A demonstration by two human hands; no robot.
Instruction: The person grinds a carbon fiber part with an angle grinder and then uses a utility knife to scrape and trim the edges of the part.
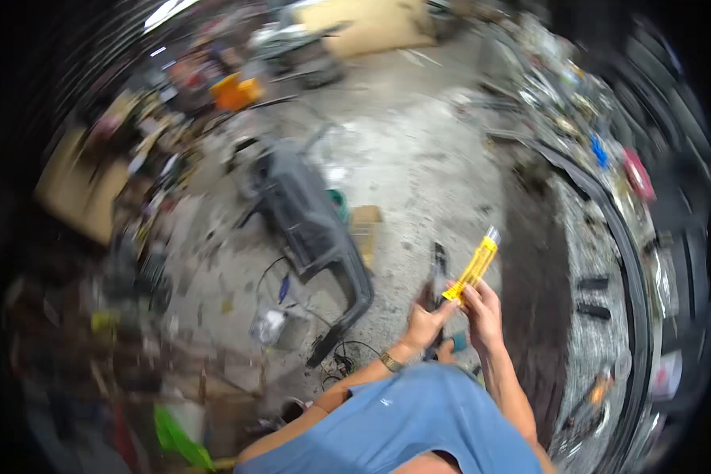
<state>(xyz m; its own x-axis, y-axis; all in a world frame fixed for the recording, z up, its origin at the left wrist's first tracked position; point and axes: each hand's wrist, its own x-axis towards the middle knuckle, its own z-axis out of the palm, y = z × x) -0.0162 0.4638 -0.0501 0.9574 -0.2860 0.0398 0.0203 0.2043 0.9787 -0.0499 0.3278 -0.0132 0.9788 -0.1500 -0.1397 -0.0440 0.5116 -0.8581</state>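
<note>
A yellow tube with dark print and a silvery end points up and to the right in front of my body. My right hand is closed around its lower part. At the tube's bottom end, my left hand, with a watch on the wrist, is closed and pinches it. Just beyond the left hand is a dark, narrow object; blur hides its kind and whether the hand touches it.
A large dark plastic part, like a car bumper, lies on the concrete floor to the left. Behind it are a green roll and cardboard. Along the right runs a wrapped surface with a long black strip. Clutter lines the back.
</note>
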